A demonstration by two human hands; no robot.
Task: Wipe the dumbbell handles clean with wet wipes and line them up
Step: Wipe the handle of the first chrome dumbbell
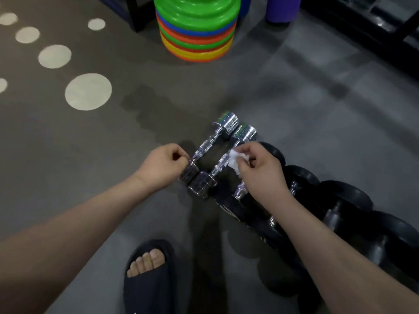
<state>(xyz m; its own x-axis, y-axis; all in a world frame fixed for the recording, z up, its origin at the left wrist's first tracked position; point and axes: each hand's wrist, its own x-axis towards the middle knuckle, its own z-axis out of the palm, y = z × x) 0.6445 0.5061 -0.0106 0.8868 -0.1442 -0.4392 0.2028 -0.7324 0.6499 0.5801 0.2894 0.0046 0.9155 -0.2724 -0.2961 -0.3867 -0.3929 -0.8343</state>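
I am pinching a crumpled wet wipe between my right hand's curled fingers, holding it against the second chrome dumbbell at its handle. My left hand is curling its fingers round the near end of the leftmost chrome dumbbell. Black dumbbells are lying just right.

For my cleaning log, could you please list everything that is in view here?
Chrome dumbbells: two, silver, floor centre, side by side.
Black dumbbells: several, black, row to their right.
Wipe: one, white, on the right chrome handle.
Discs: one stack, green, blue, orange, yellow, top centre.
Cylinder: one, purple, top right.
Dots: several, white, floor left.
Slipper: one, dark, on foot, bottom centre.
Left hand: curled at the left chrome dumbbell's near end.
Right hand: pinches the wipe.
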